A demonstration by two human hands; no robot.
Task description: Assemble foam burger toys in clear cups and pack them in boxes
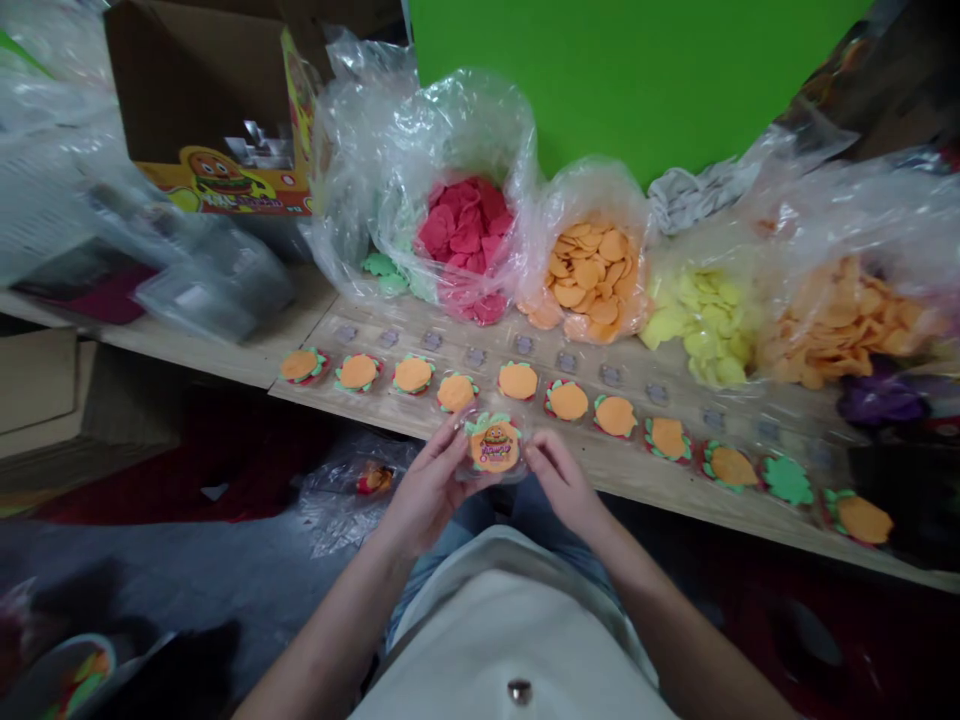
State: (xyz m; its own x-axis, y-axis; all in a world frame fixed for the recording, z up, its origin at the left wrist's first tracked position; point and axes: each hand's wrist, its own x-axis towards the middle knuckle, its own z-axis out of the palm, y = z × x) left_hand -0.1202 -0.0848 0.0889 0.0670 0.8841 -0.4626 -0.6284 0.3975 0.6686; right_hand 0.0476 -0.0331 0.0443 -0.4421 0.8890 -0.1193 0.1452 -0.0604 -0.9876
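Note:
Between my hands, just in front of the bench edge, is a clear plastic box of burger-shaped candy (495,446) with a printed label on its lid. My left hand (437,478) grips it from the left and below, fingers curled round it. At its right side, the fingertips of my right hand (559,475) are closed on the edge. Along the bench runs a row of clear trays with orange rounds over green and red pieces; one orange round (517,380) lies just behind the box. A green leafy piece (787,479) tops one tray to the right.
Plastic bags of red pieces (469,225), orange rounds (592,265), yellow pieces (709,315) and more orange pieces (847,315) line the back of the bench (420,415). A printed carton (217,180) and stacked clear plastic containers (217,285) stand left. A bucket (101,645) is on the floor.

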